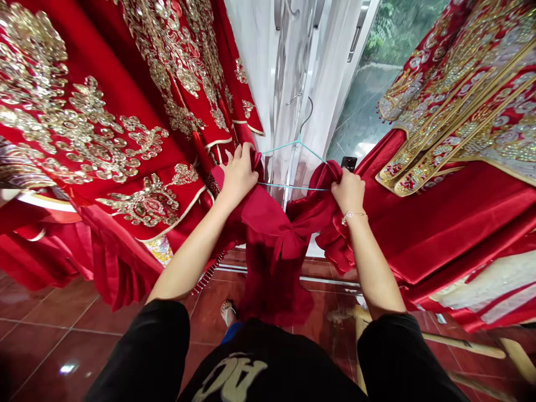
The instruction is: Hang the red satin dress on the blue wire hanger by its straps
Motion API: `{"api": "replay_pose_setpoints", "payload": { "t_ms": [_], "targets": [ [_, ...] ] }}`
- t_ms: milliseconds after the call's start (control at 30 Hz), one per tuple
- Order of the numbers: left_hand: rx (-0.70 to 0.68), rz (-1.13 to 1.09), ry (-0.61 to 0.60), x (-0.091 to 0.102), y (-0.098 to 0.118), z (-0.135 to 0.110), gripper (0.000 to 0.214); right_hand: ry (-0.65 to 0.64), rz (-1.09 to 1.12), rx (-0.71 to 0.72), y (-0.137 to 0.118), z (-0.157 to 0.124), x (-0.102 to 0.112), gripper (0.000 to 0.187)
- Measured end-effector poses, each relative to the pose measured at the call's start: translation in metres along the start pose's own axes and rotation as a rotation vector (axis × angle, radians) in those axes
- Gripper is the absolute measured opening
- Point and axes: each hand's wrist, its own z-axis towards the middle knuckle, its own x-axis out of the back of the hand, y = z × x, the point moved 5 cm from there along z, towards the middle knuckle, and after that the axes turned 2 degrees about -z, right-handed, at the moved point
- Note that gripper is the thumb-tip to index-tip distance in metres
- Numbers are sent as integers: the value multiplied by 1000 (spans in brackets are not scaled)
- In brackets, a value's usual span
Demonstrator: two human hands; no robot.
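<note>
A dark red dress (272, 223) hangs in front of me on a thin pale-blue wire hanger (298, 142) with a metal hook. My left hand (240, 170) is closed on the dress's left shoulder, near that end of the hanger. On the other side, my right hand (348, 191), with a bracelet at the wrist, grips the right shoulder. The neckline spreads between both hands, and the skirt drops towards the floor. The hook stands above the hanger; I cannot tell whether it rests on anything. A dark phone-like device (349, 163) shows just behind my right hand.
Red garments with gold beading (151, 201) hang close on the left. More beaded red garments (452, 111) crowd the right side. Behind the dress stand a white door frame (335, 67) and glass. Wooden bars (464, 344) lie low at right, above the red tiled floor (50, 335).
</note>
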Motion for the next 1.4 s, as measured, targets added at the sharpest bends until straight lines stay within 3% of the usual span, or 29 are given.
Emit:
{"api": "replay_pose_setpoints", "payload": {
  "t_ms": [200,400,567,733,933,1033,1133,1400],
  "targets": [
    [-65,17,-142,29,-8,6,58,-45,-72,49,14,7,13,35],
    [-70,-15,-142,38,-20,0,56,-72,15,99,27,15,9,37],
    [-101,-8,-149,36,-17,-5,56,-145,139,152,39,21,6,36],
    [-85,0,-156,35,-18,-8,57,-139,147,165,39,19,7,37],
    [-68,-13,-141,29,-19,-13,56,34,33,84,27,9,-7,35],
    [-37,-27,-77,23,-16,-17,55,131,16,56,17,2,-19,39],
    [26,-10,-5,17,-14,-21,54,149,9,11,8,-2,-27,40],
    [68,17,18,13,-17,-14,51,46,-155,-66,2,-7,-5,37]
  ]
}}
